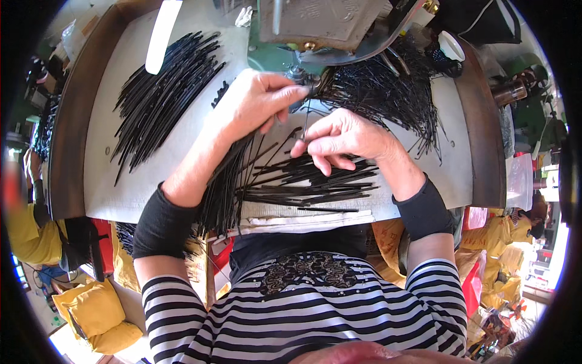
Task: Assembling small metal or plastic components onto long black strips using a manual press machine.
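Observation:
My left hand (257,102) is closed, thumb and fingers pinched together just below the metal working head (297,74) of a green machine; what it pinches is hidden. Lower and to the right, my right hand (348,138) has its thumb and forefinger drawn together on a thin dark rod (306,121) that points up toward the head, its other fingers loosely curled. Beneath both hands, a loose layer of thin black rods (309,182) covers the near part of the pale worktable (182,142). More long black rods (221,188) hang over its front edge, beside my left forearm.
A large bundle of straight black rods (170,97) lies on the left. Tangled, bent-looking black pieces (388,91) heap up at the right, with a white bowl (450,45) behind. The machine body (315,21) overhangs the far side. Brown raised rims (76,127) border the table.

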`<state>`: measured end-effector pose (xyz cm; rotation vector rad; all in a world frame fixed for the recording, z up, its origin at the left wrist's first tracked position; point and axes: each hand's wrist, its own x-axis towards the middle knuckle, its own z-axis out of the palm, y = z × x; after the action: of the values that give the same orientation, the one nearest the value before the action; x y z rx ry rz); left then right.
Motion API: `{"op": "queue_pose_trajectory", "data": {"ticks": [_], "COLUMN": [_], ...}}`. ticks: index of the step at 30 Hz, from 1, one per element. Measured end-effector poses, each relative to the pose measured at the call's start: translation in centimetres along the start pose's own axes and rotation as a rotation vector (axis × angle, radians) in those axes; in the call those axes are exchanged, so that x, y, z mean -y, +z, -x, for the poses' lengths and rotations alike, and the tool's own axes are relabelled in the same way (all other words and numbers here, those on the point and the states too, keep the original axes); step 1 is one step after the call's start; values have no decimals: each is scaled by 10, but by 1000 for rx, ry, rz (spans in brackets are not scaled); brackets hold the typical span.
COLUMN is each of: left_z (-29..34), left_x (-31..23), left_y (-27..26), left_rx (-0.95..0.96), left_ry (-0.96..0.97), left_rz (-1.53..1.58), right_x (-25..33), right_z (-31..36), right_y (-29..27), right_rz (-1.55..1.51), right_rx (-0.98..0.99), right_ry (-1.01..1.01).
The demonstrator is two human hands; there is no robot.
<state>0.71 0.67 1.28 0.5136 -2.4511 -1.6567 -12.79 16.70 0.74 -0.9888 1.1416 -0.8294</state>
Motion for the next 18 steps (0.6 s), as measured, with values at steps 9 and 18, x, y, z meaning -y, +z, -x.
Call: {"op": "queue_pose_trajectory", "data": {"ticks": [9,18], "left_z": [7,4], "left_x": [-10,-3], "left_y": [5,-7], "left_rx": [185,242], "left_ry": [-61,-46], "left_rz": [-44,-33], "right_x": [-3,-14], "right_z": [-4,-5], "right_y": [-5,-25], "right_rz": [90,-117], "right_rx": [-262,-441], "right_ry": [-12,-193]}}
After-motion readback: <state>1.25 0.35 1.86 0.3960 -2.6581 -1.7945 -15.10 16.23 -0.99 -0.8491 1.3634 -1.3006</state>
